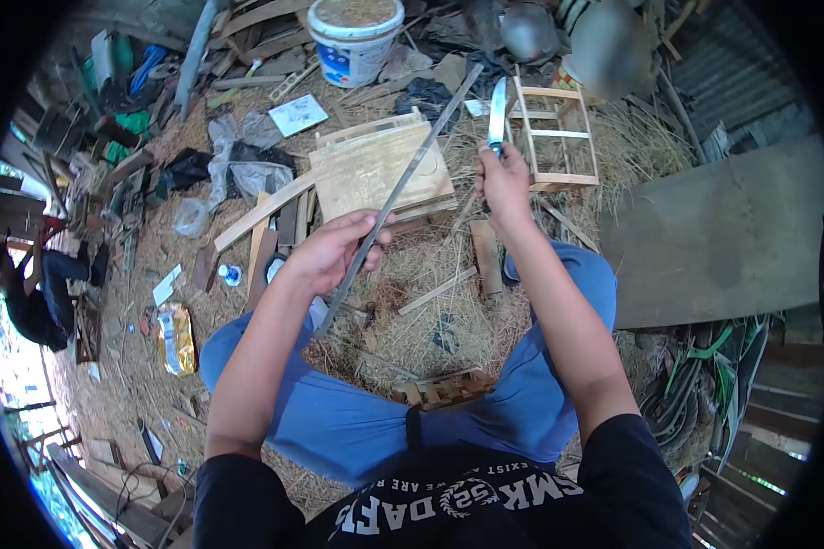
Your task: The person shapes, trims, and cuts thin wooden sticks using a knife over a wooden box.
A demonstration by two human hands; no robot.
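Currently, left hand (331,255) loosely grips slanted strip (405,181), probably steadying it; right hand (504,181) grips knife (498,112), blade pointing away, presumably for safety.

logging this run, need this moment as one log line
left hand: holds thin strip | right hand: holds knife, blade pointing away | wooden frame: right of knife

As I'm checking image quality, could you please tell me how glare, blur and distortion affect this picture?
Head view: fisheye curvature, with black corners; head view: glare washes out the left edge near the seated person; head view: the round shape at upper right is blurred, the knife fairly sharp.
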